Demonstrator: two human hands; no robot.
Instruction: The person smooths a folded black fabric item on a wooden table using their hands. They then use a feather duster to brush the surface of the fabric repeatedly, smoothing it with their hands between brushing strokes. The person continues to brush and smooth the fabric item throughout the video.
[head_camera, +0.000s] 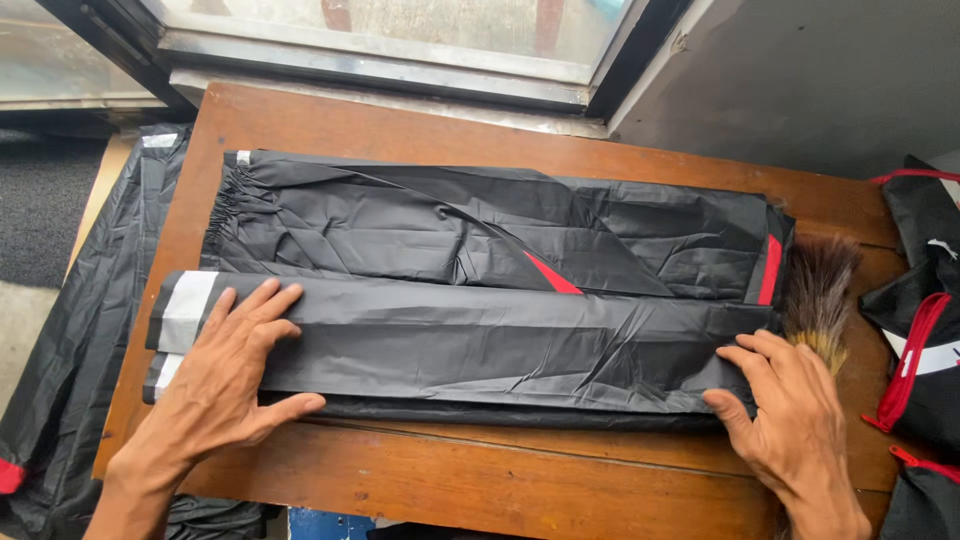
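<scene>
1. While both palms are pressing flat, nothing is being gripped: the left hand (225, 375) is lying spread, fingers splayed, on the near-left end of the black rain trousers (480, 290), beside the grey reflective cuff band (186, 310); the right hand (790, 410) is resting open on the garment's near-right edge, fingertips pinning the fabric, closing around nothing.

2. The trousers are lying lengthwise across the middle of the wooden table (500, 480), filling most of its top. The near leg is sitting folded over as a long flat strip under both hands; the far part, with its gathered elastic hem (225, 205) toward the garment's left end, is lying flat beyond it.

3. Progress, judged from the lay: the garment is looking about half folded. A lengthwise fold appears made and is being smoothed; the piece is still full length, so shortening folds seem left to do.

4. Look of the thing: thin, glossy black waterproof cloth, creased all over, with a red wedge (552, 275) mid-garment and a red stripe (769, 270) at its right end.

5. Around the trousers: a brown feather duster (818, 290) is touching their right end; black bags with red zips (925, 330) are sitting further right; another black garment (80, 330) is hanging off the table to the left; a window (400, 30) is running behind the far edge.
</scene>
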